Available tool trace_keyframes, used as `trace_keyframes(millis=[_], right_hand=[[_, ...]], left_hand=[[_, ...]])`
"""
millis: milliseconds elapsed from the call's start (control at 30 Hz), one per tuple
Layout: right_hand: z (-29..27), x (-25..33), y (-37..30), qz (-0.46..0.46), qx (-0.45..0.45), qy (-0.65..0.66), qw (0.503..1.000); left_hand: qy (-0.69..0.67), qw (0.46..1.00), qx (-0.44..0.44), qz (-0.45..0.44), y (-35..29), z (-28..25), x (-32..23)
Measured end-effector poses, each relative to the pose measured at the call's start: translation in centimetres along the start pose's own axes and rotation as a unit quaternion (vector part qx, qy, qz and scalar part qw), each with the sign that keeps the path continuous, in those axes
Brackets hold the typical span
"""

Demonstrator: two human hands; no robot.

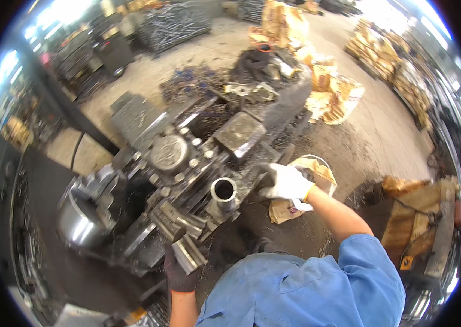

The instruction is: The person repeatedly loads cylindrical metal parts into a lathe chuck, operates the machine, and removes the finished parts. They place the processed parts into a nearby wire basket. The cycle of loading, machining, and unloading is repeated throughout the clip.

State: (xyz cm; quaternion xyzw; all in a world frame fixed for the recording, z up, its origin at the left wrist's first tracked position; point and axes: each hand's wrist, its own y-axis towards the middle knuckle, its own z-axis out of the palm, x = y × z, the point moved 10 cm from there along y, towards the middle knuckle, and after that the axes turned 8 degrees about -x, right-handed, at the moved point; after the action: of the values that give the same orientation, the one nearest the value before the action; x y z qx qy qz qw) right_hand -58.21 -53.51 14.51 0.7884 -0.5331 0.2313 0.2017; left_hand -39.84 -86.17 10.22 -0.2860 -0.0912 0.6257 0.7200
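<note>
My left hand (pixel 182 274), in a dark glove with an orange cuff, is closed around a shiny grooved metal piece (pixel 189 254) at the front of a lathe. Some of its fingers are hidden behind the piece. My right hand (pixel 287 183), in a white glove with darkened fingertips, reaches to the right side of the lathe carriage (pixel 252 169). Its fingers are apart, and nothing shows between them. Between my hands an upright hollow metal tube (pixel 223 191) stands on the carriage. Left of it sits the round bolted tool post (pixel 169 153).
The lathe chuck (pixel 80 215) is at the left. Below my right hand stands a pail (pixel 317 169) with a paper bag. Metal shavings (pixel 192 82) lie behind the machine. Tools rest on the far end of the bed, and a wooden crate (pixel 416 223) stands right.
</note>
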Motion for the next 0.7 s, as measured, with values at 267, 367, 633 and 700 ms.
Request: trace_keyframes(millis=[267,367,633,700], right_hand=[[8.0,24.4,-0.3,-0.327,0.125,0.15,0.925],[16.4,24.0,-0.1,-0.189,0.172,-0.01,0.967],[17.6,25.0,4.4,-0.035,0.238,0.274,0.931],[15.9,28.2,5.4,-0.117,0.205,0.212,0.948]], left_hand=[[0.189,0.975,-0.107,0.041,-3.5,-1.1,-0.1],[0.119,0.981,-0.142,0.055,-3.1,-3.5,-2.2],[0.107,0.97,-0.077,0.204,-3.2,-5.3,-9.5],[0.043,0.959,0.005,0.281,-3.5,-1.3,-10.6]])
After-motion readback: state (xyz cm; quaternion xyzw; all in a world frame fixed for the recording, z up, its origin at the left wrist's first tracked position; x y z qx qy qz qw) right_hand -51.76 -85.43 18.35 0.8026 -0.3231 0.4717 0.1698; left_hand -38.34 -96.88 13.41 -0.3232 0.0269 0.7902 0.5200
